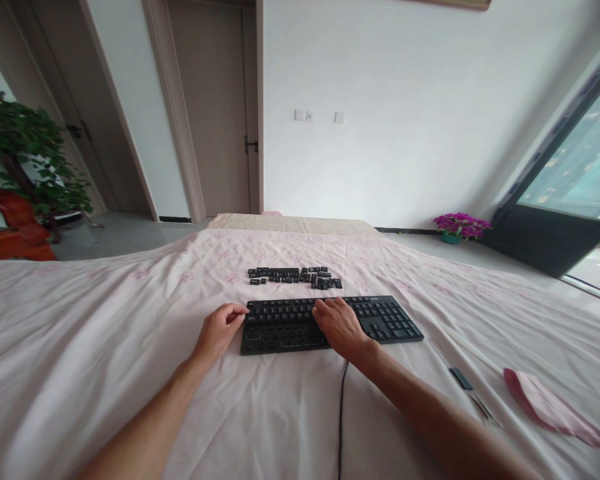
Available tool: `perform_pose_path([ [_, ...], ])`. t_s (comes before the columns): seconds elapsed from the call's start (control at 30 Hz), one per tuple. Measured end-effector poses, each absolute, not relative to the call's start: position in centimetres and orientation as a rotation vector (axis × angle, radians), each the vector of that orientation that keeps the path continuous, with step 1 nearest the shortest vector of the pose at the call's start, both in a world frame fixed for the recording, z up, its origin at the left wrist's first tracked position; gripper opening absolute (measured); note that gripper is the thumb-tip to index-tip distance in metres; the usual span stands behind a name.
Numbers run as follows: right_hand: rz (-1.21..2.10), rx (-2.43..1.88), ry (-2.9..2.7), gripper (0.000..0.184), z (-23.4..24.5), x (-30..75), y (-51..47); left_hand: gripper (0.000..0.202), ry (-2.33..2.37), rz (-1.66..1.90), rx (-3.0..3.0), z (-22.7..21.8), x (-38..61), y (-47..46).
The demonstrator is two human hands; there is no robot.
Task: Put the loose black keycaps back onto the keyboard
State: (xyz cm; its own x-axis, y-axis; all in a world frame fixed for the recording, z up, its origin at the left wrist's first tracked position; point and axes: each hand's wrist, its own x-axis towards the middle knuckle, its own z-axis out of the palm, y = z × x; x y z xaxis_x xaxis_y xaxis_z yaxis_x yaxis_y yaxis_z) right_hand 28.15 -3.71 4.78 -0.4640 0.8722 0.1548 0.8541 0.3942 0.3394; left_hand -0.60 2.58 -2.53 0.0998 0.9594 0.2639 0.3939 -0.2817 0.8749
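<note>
A black keyboard (pixel 395 323) lies on the cloth, and its lower left part shows bare sockets where keycaps are off. At its left edge my left hand (pixel 223 327) has thumb and fingers pinched together against the upper left corner. My right hand (pixel 341 325) is over the middle of the keyboard, fingers curled and bunched down on the keys; whatever is under its fingertips is hidden. Just beyond the keyboard, loose black keycaps (pixel 285 275) lie in rough rows, a long space bar keycap (pixel 283 270) among them.
The pale pink patterned cloth (pixel 130 400) has soft folds. A black cable (pixel 343 413) runs from the keyboard toward me. To the right lie a dark-handled metal tool (pixel 463 380) and a folded pink cloth (pixel 550 403). Potted plants, doors and a white wall stand beyond.
</note>
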Motion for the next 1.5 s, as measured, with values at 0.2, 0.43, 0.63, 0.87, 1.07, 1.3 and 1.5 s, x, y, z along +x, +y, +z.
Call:
perform_pose_path([
  [0.2, 0.652, 1.572, 2.573, 0.021, 4.3, 27.5, -4.2, 0.022, 1.330, 1.155, 1.760, -2.5, -0.7, 2.5],
  [0.43, 0.603, 1.673, 2.567, 0.027, 4.3, 27.5, -5.4, 0.022, 1.341, 1.161, 1.787, -2.5, -0.6, 2.4],
  [0.63, 0.272, 1.894, 2.608, 0.029, 5.4, 29.8, -3.8, 0.021, 1.339, 1.159, 1.795, -2.2, -0.5, 2.2],
  [0.87, 0.295, 2.169, 2.478, 0.025, 5.9, 31.8, 3.2, 0.021, 1.329, 1.159, 1.786, -2.0, -0.5, 2.2],
  [1.07, 0.371, 2.075, 2.409, 0.021, 5.1, 31.1, 7.1, 0.020, 1.341, 1.150, 1.784, -1.9, -0.5, 2.1],
  [1.3, 0.443, 1.897, 2.431, 0.019, 4.4, 30.8, 8.2, 0.021, 1.352, 1.128, 1.781, -1.5, -0.4, 2.0],
  [1.5, 0.515, 1.797, 2.433, 0.021, 4.3, 30.1, 8.1, 0.021, 1.349, 1.134, 1.794, -1.8, -0.5, 2.2],
])
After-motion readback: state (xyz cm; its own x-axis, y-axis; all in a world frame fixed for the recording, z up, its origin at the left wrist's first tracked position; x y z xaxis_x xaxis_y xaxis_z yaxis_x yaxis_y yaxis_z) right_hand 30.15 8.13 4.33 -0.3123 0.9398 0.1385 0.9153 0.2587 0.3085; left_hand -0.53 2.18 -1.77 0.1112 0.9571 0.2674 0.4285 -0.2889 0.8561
